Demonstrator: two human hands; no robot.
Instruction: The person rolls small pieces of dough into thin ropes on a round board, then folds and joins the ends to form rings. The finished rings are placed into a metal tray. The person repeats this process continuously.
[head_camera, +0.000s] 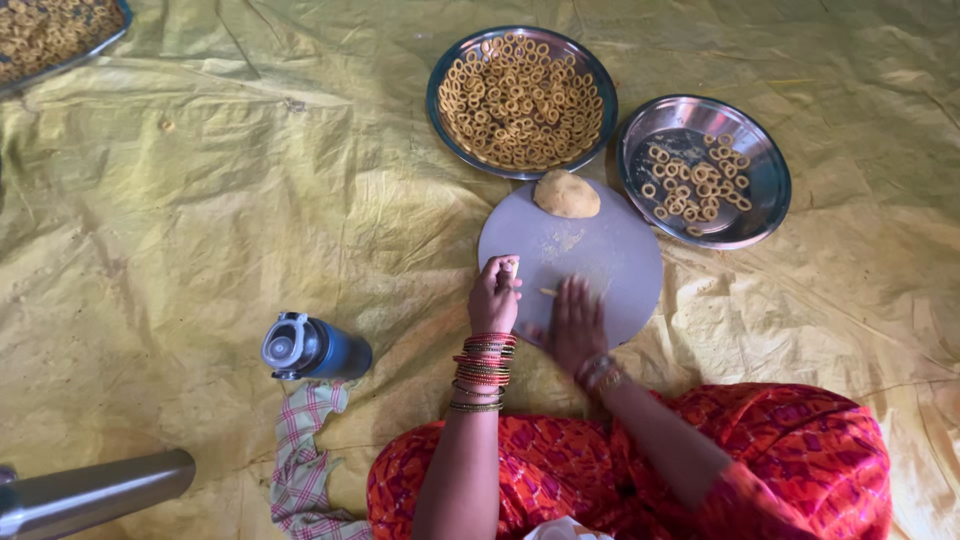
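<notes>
A round grey board (620, 250) lies on the yellow sheet in front of me. A lump of yellow dough (566, 194) rests at its far edge. My right hand (576, 322) lies flat, palm down, on the board's near part, pressing on a thin strip of dough (548, 292) whose end shows at its left. At the board's left edge my left hand (495, 296) is closed on a small piece of dough. Bangles circle both wrists.
Beyond the board stand two steel plates (446, 60) (768, 190), the left full of small dough rings, the right holding fewer. Another tray (95, 48) of rings is at top left. A blue bottle (315, 349), checked cloth (305, 460) and steel cylinder (95, 492) lie at my left.
</notes>
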